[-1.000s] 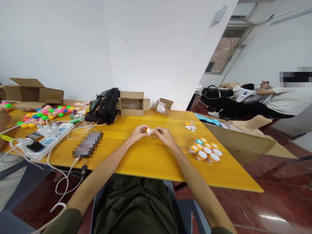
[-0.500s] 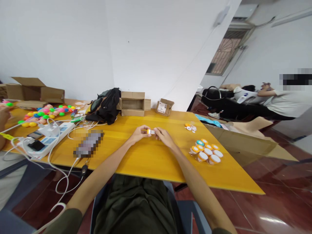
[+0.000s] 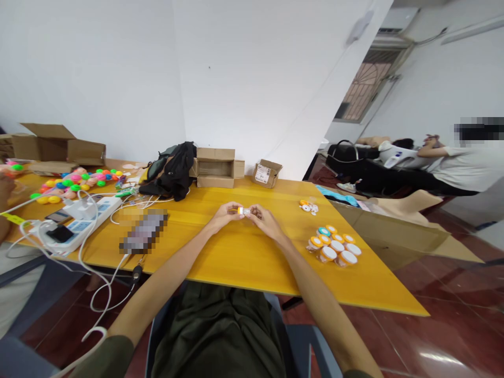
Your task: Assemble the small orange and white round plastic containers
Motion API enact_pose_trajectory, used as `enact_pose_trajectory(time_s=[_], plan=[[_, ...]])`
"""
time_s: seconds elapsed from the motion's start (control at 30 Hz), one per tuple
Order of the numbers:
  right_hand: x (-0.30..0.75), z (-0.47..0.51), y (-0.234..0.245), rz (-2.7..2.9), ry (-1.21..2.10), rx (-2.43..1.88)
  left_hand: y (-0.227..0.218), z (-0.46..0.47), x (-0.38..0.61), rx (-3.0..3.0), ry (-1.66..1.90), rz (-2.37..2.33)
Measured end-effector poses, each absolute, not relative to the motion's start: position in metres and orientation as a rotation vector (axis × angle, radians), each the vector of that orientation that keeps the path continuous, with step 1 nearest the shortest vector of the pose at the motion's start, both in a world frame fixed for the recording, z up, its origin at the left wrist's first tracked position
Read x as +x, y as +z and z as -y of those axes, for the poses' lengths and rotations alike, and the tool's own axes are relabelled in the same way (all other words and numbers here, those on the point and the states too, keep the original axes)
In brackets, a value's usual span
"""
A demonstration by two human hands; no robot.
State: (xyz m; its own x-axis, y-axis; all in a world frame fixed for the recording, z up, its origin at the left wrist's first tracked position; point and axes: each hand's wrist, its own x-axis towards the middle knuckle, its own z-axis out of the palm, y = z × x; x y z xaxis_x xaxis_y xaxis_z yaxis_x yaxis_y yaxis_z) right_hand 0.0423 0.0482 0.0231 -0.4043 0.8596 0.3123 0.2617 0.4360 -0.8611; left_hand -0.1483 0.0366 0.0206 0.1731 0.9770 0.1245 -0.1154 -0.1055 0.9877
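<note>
One small clear jar (image 3: 247, 211), left of the grouped jars (image 3: 337, 245), was held with its orange-and-white cap (image 3: 240, 210) in the left hand (image 3: 227, 214) and its right end in the right hand (image 3: 266, 220), seemingly light, stiff and slick, best gripped at rim and base.

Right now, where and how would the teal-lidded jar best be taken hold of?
Probably the teal-lidded jar by its lid's rim, from above and the far-left side: it stands lid up, and orange-lidded jars crowd its right and near sides.
</note>
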Motion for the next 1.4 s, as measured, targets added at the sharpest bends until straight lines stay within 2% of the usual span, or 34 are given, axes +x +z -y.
enact_pose_trajectory(time_s=[0.27, 0.73, 1.0, 1.27, 1.4], plan=[[0.0412, -0.0433, 0.0306, 1.884, 0.818, -0.889, 0.0245, -0.0355, -0.1480, 1.243, 1.185, -0.902], [0.0442, -0.0421, 0.0291, 2.000, 0.681, -1.052, 0.0220, -0.0347, -0.1481, 1.326, 1.169, -0.900], [0.0443, -0.0428, 0.0246, 1.994, 0.815, -1.193, 0.0229, -0.0331, -0.1476, 1.329, 1.151, -0.900], [0.0395, -0.0478, 0.0215, 1.851, 0.869, -0.927, 0.0235, -0.0347, -0.1494, 1.292, 1.206, -0.925], [0.0400, -0.0472, 0.0225, 1.881, 0.856, -0.952, 0.0224, -0.0345, -0.1490, 1.300, 1.180, -0.923]])
